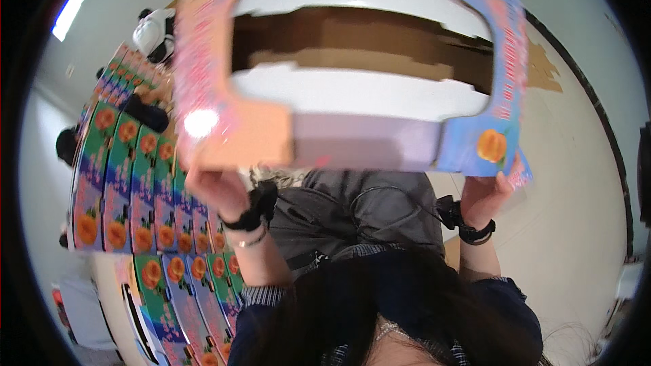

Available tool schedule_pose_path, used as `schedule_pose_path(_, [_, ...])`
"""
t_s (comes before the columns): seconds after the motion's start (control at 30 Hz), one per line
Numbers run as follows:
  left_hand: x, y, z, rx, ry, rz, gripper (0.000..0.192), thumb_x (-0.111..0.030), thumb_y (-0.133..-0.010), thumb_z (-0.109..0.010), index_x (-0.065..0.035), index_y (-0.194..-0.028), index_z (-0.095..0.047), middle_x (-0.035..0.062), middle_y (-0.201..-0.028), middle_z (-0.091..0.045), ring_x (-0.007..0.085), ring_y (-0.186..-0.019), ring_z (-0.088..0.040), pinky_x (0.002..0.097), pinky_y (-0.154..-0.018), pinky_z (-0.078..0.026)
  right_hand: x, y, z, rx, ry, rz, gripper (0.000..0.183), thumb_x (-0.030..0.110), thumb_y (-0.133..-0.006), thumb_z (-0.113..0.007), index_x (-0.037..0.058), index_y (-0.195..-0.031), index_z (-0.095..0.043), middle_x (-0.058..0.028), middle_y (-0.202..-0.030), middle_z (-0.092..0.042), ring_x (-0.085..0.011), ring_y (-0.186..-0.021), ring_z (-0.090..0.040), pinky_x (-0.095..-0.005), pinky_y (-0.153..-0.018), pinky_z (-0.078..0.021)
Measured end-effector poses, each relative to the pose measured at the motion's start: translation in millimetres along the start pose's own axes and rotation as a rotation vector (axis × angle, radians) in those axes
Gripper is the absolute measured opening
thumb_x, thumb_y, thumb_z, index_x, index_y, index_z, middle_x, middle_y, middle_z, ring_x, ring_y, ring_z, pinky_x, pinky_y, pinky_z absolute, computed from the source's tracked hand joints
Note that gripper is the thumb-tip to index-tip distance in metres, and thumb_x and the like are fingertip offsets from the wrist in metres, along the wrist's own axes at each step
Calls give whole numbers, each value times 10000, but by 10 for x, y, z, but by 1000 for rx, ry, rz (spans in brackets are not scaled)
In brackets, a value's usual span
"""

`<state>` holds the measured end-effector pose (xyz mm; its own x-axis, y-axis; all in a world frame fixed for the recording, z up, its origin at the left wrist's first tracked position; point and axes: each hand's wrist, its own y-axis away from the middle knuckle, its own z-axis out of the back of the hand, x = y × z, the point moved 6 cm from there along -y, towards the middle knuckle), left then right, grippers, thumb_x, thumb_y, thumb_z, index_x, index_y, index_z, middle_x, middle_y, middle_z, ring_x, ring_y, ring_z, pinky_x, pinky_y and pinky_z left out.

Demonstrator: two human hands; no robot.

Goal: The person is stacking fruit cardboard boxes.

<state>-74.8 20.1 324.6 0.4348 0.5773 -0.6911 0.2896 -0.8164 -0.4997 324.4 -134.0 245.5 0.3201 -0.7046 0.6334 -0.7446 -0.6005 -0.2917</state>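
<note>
A printed cardboard carton [366, 140] is held up before me, filling the upper middle of the view. Its side facing me has a large cut-out with white inner flaps, through which the bare brown inside shows. Fruit pictures and red lettering decorate its peach, lavender and blue panels. My left hand [218, 190] grips the carton's lower left corner, its fingertips partly hidden behind it. At the lower right corner my right hand [485, 198] holds on, thumb on the edge. Another printed cardboard piece [522, 170] sticks out beside that hand; I cannot tell whether it is part of the carton.
Rows of similar printed cartons [142, 183] stand close on my left, with more cartons [196, 305] nearer my body. Beyond them is a person in white [152, 35]. Torn brown cardboard [543, 66] lies on the pale floor [569, 188] at right, near the wall.
</note>
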Motion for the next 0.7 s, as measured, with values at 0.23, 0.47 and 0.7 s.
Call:
schedule_pose_path(0.23, [2343,156,-2220,651,-147,301,377,-274,-937,-406,-31,-1205,-514,51,-1242,-525,155,-1173,-443,316,-1012,-288,400,-14,1374,-415,189,272,504,216,-845,-474,118,-1316,-322,-85,-1355,-391,-226,-1225,-398,-429,-974,-359])
schedule_pose_path(0.47, [4098,1055,-3256,856,-89,785,459,-229,-883,-453,14,-1272,-453,68,-1173,-531,143,-1066,-475,265,-946,-341,162,219,2235,-731,403,287,509,121,-863,-482,53,-1320,-270,-100,-1346,-317,-207,-1249,-321,-371,-1049,-251])
schedule_pose_path(0.7, [5042,1663,-3327,912,-179,937,432,-213,-878,-450,9,-1248,-474,59,-1091,-551,149,-985,-488,258,-911,-354,-41,253,2634,-893,450,93,457,94,-885,-452,44,-1302,-272,-132,-1338,-325,-194,-1230,-323,-331,-1059,-216])
